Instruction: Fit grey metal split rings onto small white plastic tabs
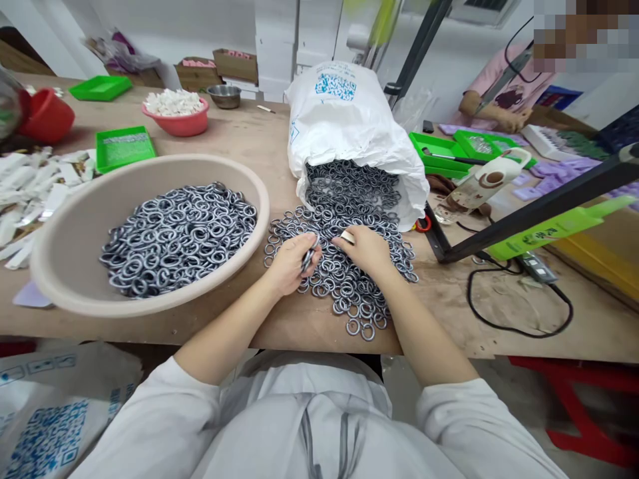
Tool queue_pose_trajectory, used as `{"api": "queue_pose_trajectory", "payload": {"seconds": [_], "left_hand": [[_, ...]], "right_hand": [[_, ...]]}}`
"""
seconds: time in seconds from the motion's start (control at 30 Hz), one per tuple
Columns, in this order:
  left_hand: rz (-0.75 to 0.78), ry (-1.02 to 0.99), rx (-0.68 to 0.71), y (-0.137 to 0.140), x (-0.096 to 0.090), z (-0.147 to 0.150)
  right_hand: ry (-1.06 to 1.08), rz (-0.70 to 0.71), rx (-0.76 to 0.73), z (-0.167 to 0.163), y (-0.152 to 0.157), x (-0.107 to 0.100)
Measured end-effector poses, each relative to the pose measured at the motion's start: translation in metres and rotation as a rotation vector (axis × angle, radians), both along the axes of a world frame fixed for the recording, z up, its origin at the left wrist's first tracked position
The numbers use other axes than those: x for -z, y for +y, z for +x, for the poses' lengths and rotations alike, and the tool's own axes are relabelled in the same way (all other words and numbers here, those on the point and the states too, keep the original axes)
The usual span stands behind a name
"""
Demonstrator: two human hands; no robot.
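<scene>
Dark grey rings [349,286] lie in a loose heap on the table, spilling from the mouth of a white bag [339,126]. Over the heap's left side, my left hand [293,263] is closed on several of these rings. My right hand [367,249] rests low over the middle of the heap with fingers curled; a small pale piece [348,237] shows at its fingers, its kind unclear. To the left of my hands stands a wide beige basin [64,266] with many more rings inside.
White pieces [22,179] are piled at the left, near a green tray [124,150] and a red bowl [180,120]. A black metal frame [529,206], a cable [519,332] and a flask [479,183] are on the right. Another person [504,100] sits across the table.
</scene>
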State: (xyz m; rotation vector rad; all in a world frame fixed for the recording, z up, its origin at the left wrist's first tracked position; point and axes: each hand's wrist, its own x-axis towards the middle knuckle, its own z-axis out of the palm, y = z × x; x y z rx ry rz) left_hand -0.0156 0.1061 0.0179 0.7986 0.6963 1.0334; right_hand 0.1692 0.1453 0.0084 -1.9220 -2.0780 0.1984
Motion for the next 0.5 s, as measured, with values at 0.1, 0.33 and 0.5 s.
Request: {"api": "queue_pose_trajectory", "payload": {"seconds": [0.1, 0.33, 0.5], "left_hand": [[-0.034, -0.033, -0.046, 0.008, 0.001, -0.006], [-0.292, -0.163, -0.092, 0.016, 0.004, -0.011], [-0.341, -0.109, -0.074, 0.016, 0.006, -0.008]], "right_hand": [[-0.167, -0.055, -0.005, -0.01, 0.0, -0.002], [0.264, -0.065, -0.019, 0.007, 0.011, -0.001], [1.113, -0.292, -0.093, 0.008, 0.001, -0.007]]}}
